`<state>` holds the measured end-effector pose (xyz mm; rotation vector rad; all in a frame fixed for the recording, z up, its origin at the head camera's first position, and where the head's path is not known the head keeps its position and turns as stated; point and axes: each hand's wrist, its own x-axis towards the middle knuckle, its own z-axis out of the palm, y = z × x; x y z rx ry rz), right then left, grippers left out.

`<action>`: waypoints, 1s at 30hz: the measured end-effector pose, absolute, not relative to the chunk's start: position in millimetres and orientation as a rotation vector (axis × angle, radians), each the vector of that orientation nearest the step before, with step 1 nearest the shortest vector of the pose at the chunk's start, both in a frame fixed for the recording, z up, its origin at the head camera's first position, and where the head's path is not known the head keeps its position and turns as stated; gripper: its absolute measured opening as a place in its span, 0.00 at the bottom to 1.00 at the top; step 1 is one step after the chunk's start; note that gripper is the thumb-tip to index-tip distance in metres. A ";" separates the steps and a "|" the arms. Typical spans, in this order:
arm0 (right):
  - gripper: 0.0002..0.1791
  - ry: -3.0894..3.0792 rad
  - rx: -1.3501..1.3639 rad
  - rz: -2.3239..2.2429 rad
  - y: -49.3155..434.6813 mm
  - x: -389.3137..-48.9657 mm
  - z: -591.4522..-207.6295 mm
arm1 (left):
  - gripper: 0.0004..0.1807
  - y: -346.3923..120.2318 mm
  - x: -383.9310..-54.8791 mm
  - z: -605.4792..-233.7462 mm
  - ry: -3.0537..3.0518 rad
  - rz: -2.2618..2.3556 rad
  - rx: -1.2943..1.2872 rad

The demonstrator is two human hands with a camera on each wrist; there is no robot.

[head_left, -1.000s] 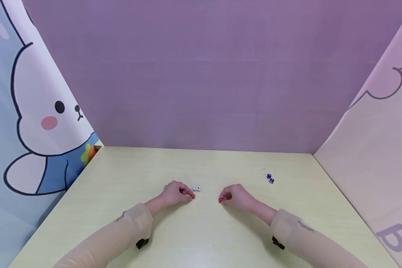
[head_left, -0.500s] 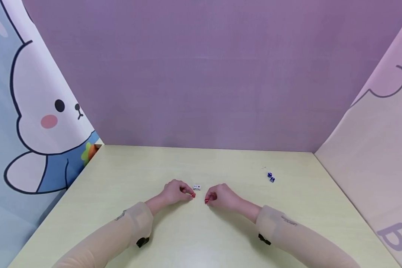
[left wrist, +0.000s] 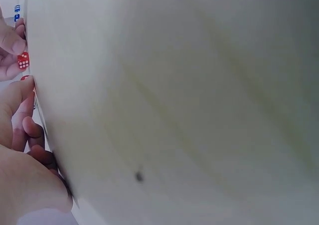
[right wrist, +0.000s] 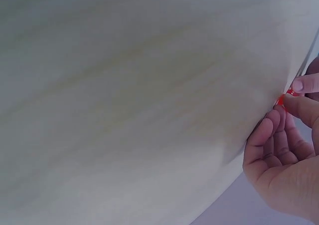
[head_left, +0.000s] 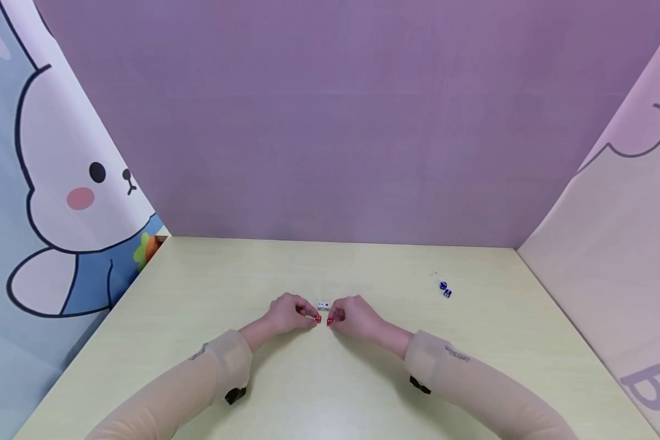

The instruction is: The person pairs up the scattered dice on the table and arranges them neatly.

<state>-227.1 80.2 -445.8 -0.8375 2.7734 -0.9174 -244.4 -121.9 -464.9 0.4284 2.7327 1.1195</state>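
My left hand (head_left: 289,314) pinches a red die (head_left: 318,318) between thumb and fingertips, low over the table. Facing it, my right hand (head_left: 357,317) pinches another red die (head_left: 330,321); a narrow gap parts the two dice in the head view. Just beyond them two white dice (head_left: 322,305) sit side by side on the table. The left wrist view shows the right hand's red die (left wrist: 23,61) with its white pips, while the left one is mostly covered by fingers. In the right wrist view, thumb and fingers partly hide the right die (right wrist: 280,101).
Two blue dice (head_left: 445,289) lie close together farther back on the right of the pale table (head_left: 330,391). A purple backdrop (head_left: 330,122) rises behind the table, with printed cloth at the left and right sides.
The right hand has moved left with its red die, up close to the left hand's die. My left hand has stayed nearly still, holding its die. White and blue dice have not moved.
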 end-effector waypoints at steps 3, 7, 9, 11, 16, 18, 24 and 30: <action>0.04 2.790 -0.825 -0.908 79.1 -229.2 -444.8 | 0.06 -121.3 -244.6 -464.1 2.740 1.108 0.423; 0.04 2.809 -0.813 -0.896 77.7 -230.6 -444.2 | 0.06 -120.6 -245.3 -464.5 2.743 1.102 0.417; 0.04 2.819 -0.813 -0.888 76.6 -231.1 -444.5 | 0.06 -120.3 -245.5 -464.8 2.743 1.106 0.415; 0.05 2.832 -0.823 -0.877 75.4 -231.7 -445.1 | 0.06 -120.1 -245.6 -464.6 2.740 1.113 0.410; 0.04 2.851 -0.842 -0.873 72.5 -232.5 -445.9 | 0.06 -119.2 -244.6 -463.6 2.738 1.124 0.393; 0.04 2.860 -0.841 -0.870 71.6 -232.5 -445.8 | 0.06 -118.9 -244.0 -463.0 2.738 1.123 0.384; 0.04 2.867 -0.852 -0.871 70.8 -233.2 -447.5 | 0.06 -118.4 -243.4 -462.5 2.741 1.125 0.367; 0.04 2.857 -0.850 -0.885 70.7 -233.0 -446.9 | 0.06 -118.7 -243.1 -462.3 2.739 1.132 0.366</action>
